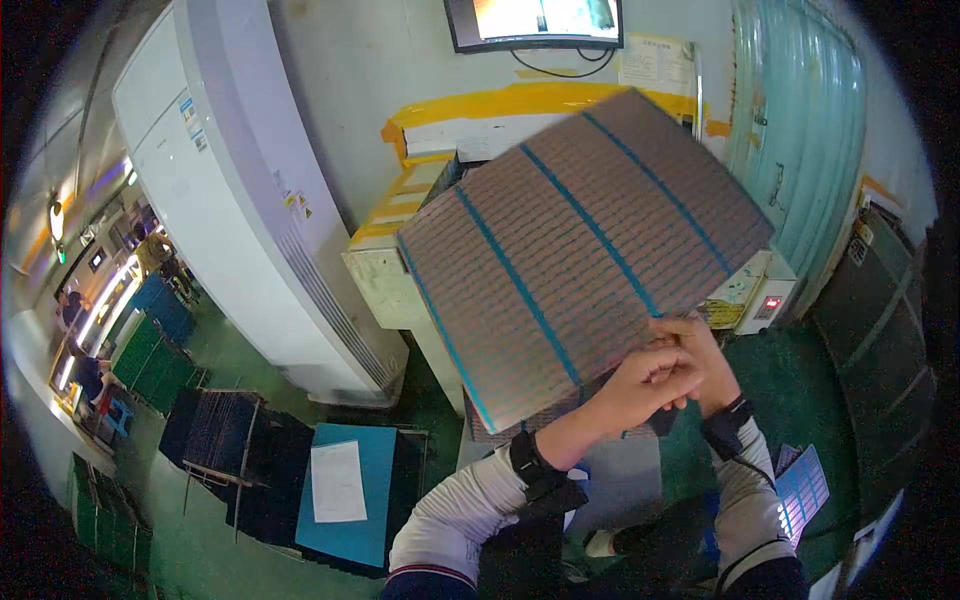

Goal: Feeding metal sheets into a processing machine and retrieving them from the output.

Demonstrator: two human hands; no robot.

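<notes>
A large flat circuit board panel (585, 240), brown with rows of small marks and teal stripes, is tilted in front of me. My right hand (708, 365) is at its near edge, with bent fingers gripping the rim. Just in front of it, my left hand (640, 385) has its fingers curled together, close to the panel's edge and to the right hand. Whatever those fingers may hold is hidden. Both wrists wear black bands. Part of a similar panel (535, 412) shows below the tilted one, above a grey surface.
Behind the panel stands a cream bench (385, 285) with yellow tape, under a wall screen (540, 22). A tall white air conditioner (215, 190) is at left. Lower left, a paper (338, 482) lies on a blue board (375, 520) beside dark racks (215, 430). Another panel (805, 490) is low at right.
</notes>
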